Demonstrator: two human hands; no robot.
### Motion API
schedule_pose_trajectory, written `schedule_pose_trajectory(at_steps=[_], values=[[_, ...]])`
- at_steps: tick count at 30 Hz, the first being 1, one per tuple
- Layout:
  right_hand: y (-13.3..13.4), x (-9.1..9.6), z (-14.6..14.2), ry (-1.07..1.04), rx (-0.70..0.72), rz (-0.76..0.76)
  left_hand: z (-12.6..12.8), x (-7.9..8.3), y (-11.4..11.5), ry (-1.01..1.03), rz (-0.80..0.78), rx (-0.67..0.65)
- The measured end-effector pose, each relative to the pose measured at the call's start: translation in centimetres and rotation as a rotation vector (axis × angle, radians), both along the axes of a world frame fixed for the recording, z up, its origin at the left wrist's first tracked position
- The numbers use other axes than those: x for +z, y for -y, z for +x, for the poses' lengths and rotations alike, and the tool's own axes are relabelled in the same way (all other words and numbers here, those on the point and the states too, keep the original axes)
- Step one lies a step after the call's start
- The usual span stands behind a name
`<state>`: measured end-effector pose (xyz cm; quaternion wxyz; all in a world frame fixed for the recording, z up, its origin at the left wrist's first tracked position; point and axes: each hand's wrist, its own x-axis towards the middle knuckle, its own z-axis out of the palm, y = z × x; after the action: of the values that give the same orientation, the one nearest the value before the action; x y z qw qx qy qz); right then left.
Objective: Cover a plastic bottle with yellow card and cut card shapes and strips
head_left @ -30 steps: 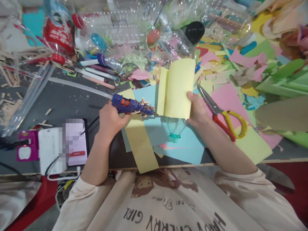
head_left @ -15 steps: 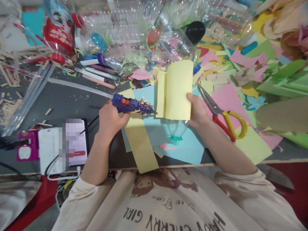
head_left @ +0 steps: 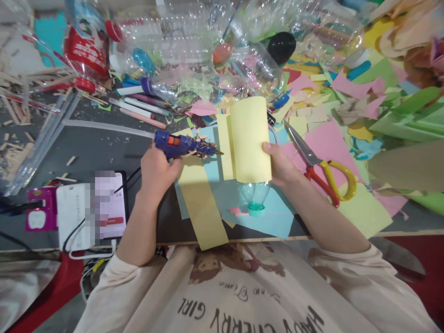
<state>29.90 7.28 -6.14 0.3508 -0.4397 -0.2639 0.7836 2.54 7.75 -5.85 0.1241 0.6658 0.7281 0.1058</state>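
Observation:
My left hand (head_left: 160,167) is closed around a blue hot glue gun (head_left: 180,144), with wood splinters stuck about its front and a long clear glue stick (head_left: 111,126) trailing from its back. The nozzle points right, close to the loose edge flap of a yellow paper sheet (head_left: 250,141). That sheet wraps round a clear plastic bottle (head_left: 252,192), whose green cap (head_left: 256,210) points toward me. My right hand (head_left: 282,164) grips the wrapped bottle from its right side; most of those fingers are hidden behind it. Blue paper (head_left: 274,224) and a yellow strip (head_left: 203,208) lie beneath.
Scissors with red and yellow handles (head_left: 321,169) lie right of my right hand. Plastic bottles (head_left: 166,32) and paper scraps crowd the back. Markers (head_left: 142,111) lie at the back left. A phone (head_left: 113,203) with cables sits near the left front edge.
The wrapped bottle has shifted slightly left and toward me, with my right hand on it. The glue gun has drawn a little left, and its tip now sits higher along the paper flap.

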Motion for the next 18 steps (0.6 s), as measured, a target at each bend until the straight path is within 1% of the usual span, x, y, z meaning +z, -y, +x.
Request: schedule_pose_trajectory(at_steps=[5, 10, 13, 18], values=[[0.07, -0.42, 0.14, 0.021, 0.07, 0.056, -0.04, -0.13, -0.12, 0.023, 0.024, 0.09], [0.07, -0.46, 0.23, 0.06, 0.111, 0.08, -0.05, -0.45, -0.26, 0.076, 0.056, 0.139], [0.09, -0.58, 0.22, 0.041, 0.113, 0.076, -0.14, -0.56, -0.28, 0.083, 0.073, 0.151], [0.09, -0.85, 0.37, 0.014, 0.144, 0.087, -0.34, -0.64, -0.3, 0.112, 0.103, 0.13]])
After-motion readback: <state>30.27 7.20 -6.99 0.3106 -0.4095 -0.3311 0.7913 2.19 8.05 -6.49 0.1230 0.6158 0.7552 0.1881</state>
